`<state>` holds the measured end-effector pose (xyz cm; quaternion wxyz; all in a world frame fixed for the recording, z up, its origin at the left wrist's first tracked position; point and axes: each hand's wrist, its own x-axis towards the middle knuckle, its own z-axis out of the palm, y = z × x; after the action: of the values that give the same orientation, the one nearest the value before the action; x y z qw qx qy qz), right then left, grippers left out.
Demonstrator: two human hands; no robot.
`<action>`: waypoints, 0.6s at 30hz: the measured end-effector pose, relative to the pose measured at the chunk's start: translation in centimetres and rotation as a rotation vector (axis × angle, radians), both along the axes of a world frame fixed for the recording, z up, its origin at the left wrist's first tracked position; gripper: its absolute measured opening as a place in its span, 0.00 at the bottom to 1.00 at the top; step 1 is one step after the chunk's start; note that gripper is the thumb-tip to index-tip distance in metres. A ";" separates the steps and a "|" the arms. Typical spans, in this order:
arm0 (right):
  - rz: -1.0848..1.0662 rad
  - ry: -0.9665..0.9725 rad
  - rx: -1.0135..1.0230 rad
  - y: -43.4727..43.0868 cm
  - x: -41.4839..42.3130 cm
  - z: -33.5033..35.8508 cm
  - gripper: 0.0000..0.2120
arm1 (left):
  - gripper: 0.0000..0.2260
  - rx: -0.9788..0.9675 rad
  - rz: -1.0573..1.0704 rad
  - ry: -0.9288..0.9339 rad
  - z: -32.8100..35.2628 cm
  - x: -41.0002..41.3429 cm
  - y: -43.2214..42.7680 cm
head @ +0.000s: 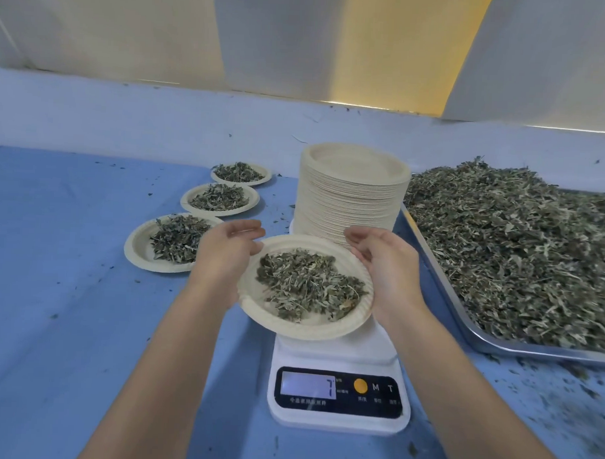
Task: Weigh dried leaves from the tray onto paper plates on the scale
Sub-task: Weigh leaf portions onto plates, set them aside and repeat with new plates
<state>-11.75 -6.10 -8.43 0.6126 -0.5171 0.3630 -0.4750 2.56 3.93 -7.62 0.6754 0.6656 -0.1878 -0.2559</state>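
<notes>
Blue table cover (69, 290): carries everything, and is flecked with leaf crumbs.
Steel tray (489, 342): at the right, heaped with dried leaves (516, 243), just beside the scale.
Stack of paper plates (350, 196): tall, directly behind the scale.
Kitchen scale (335, 422): white; its platform is hidden under the plate.
Filled plates (135, 254): three in a row at the left, each with its portion.
Paper plate (290, 328): over the scale, tilted, with a loose pile of leaves at its centre. Whether it sits fully on the platform cannot be told.
Left hand (224, 257): fingers relaxed, cupping the left rim.
Right hand (385, 266): fingers loosely curled at the far right rim; a true pinch cannot be told.
Display (307, 384): lit, digits blurred.
Step, as I judge it: handling the portioned plate at the scale.
Doing it well: keep the plate level, support both rims evenly, and move slowly so that no leaves slide off.
</notes>
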 end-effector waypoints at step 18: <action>0.338 0.419 -0.030 3.1 9.9 0.4 0.09 | 0.13 0.297 0.455 -0.702 2.7 6.1 5.7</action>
<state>-1.88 -2.96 -8.05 0.5868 -0.6666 0.3832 -0.2538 8.66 9.65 -4.92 0.5069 0.8265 -0.2153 0.1166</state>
